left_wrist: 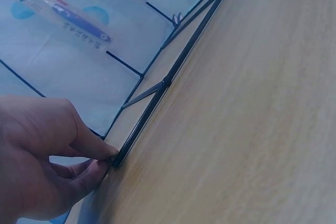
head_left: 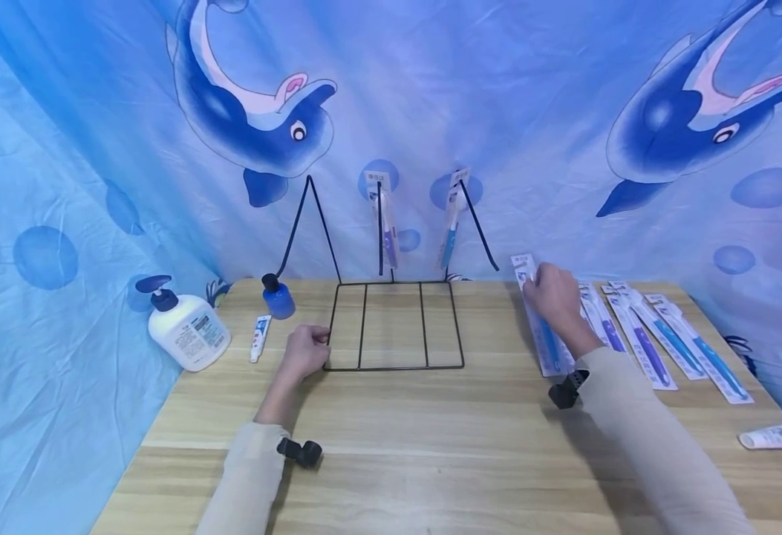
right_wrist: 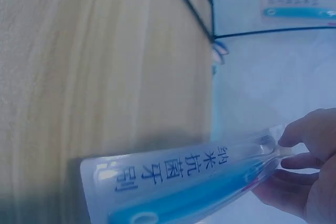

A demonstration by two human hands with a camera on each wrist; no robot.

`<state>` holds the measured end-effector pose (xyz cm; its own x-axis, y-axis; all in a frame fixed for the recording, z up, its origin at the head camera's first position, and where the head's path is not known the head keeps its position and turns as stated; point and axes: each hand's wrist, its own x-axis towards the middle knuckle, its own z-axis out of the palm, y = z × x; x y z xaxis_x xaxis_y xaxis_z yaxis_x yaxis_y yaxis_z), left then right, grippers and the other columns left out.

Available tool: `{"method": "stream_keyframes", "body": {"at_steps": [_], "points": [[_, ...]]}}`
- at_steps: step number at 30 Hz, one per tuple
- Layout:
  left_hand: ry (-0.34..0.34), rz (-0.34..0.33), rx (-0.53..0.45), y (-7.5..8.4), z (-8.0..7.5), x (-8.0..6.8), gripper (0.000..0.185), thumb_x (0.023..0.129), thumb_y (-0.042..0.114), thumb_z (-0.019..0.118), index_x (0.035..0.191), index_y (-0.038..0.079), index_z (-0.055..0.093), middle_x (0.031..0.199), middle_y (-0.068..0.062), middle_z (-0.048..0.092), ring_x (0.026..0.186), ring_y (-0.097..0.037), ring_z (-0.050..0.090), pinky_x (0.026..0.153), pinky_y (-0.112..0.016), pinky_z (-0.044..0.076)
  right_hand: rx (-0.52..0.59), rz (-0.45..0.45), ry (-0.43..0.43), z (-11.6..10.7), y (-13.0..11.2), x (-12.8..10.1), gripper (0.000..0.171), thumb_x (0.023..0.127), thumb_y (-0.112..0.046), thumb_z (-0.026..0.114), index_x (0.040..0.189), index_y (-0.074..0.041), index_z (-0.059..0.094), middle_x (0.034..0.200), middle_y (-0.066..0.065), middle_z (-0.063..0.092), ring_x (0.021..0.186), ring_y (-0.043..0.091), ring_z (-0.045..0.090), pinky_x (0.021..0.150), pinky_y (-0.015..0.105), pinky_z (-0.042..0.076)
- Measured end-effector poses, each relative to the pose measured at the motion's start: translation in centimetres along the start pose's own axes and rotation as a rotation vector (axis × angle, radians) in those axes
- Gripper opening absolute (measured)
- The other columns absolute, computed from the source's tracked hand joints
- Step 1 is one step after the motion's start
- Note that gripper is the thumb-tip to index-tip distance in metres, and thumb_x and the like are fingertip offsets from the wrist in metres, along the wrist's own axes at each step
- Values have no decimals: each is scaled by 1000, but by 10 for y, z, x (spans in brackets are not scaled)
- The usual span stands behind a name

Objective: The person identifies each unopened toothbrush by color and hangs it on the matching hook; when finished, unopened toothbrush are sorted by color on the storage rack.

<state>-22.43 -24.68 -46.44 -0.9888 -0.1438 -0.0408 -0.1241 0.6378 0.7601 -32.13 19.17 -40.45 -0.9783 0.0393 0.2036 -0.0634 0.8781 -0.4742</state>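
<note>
Printing on toothbrush pack (right_wrist: 173,182) shows only wrist-side.

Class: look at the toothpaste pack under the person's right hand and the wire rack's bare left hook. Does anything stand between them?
Partly. The right hand grips the toothbrush pack; between it and the bare left hook hang two packs on the rack.

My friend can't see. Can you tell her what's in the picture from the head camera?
A person's right hand pinches the top of a packaged toothbrush lying on a wooden table, while the left hand holds the corner of a black wire rack. Two packaged toothbrushes hang on the rack; more lie at the right, before a dolphin curtain.
</note>
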Motion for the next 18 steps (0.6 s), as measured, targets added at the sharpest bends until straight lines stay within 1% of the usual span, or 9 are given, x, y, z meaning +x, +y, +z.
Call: {"method": "stream_keyframes", "body": {"at_steps": [2,5,11,14,18], "points": [[-5,-6,-3,0,0,0,47,79,-10,62,125,-10,61,108,-22,65,98,-33,62,87,-45,53,10,-4,10,-6,-4,-1,23,95,-16,57,99,7,60,83,22,62,65,30,61,52,34,47],[-3,-8,-1,0,0,1,46,79,-9,62,125,-10,62,108,-21,66,97,-33,62,87,-44,53,14,-23,34,-16,-10,-3,24,95,-17,58,99,7,60,84,23,62,66,31,62,54,35,49],[1,-7,0,-1,0,1,46,79,-9,62,125,-10,62,108,-21,66,97,-32,62,86,-44,53,25,-81,107,-40,-26,-17,23,93,-18,59,97,4,60,84,21,61,68,32,59,56,37,46],[1,-10,-3,-1,1,1,46,79,-9,63,125,-9,62,108,-21,66,97,-32,62,87,-44,53,40,-128,174,-53,-37,-27,23,94,-20,58,98,3,60,87,21,60,71,32,58,57,39,46],[2,-10,-7,-1,2,0,47,79,-8,63,126,-10,61,107,-21,66,97,-33,63,87,-45,54,78,-227,280,-68,-51,-46,24,94,-21,60,98,3,61,93,22,63,74,35,62,57,45,52]]}}
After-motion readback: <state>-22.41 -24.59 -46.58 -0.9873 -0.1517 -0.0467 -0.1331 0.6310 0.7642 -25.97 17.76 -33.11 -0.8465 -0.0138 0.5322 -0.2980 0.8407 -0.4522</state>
